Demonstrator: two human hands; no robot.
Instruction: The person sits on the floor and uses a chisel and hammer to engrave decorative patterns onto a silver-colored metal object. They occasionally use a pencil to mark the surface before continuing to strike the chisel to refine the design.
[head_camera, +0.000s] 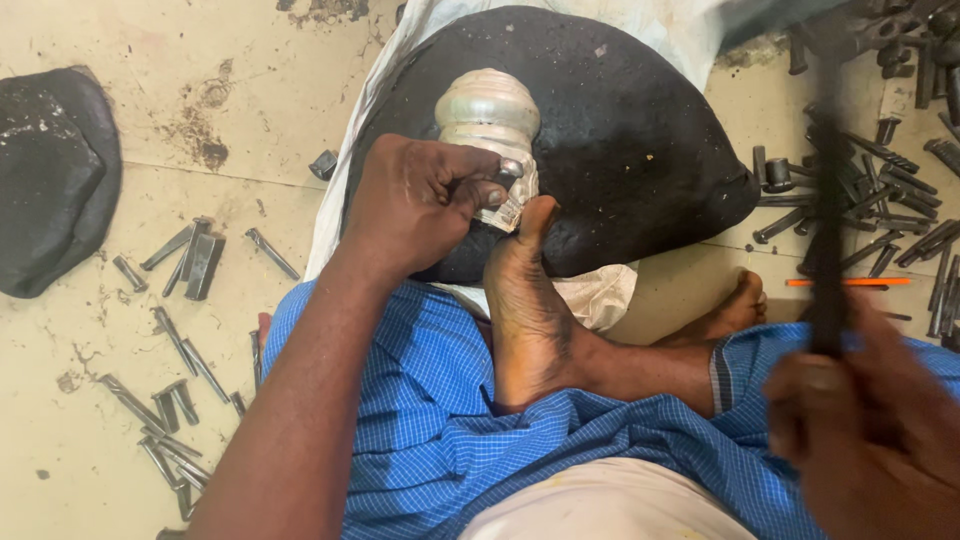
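A silver ribbed metal piece lies on a black rounded cushion. My left hand grips a small metal punch against the lower part of that piece, fingers curled around it. My bare foot presses its toes on the piece's lower edge. My right hand, at the lower right, is closed on the dark handle of a hammer that rises blurred toward the upper right; its head is smeared by motion.
Many dark metal punches lie scattered on the floor at the right, and several more punches at the left. An orange pencil lies at the right. A second black cushion sits at far left. White cloth lies under the cushion.
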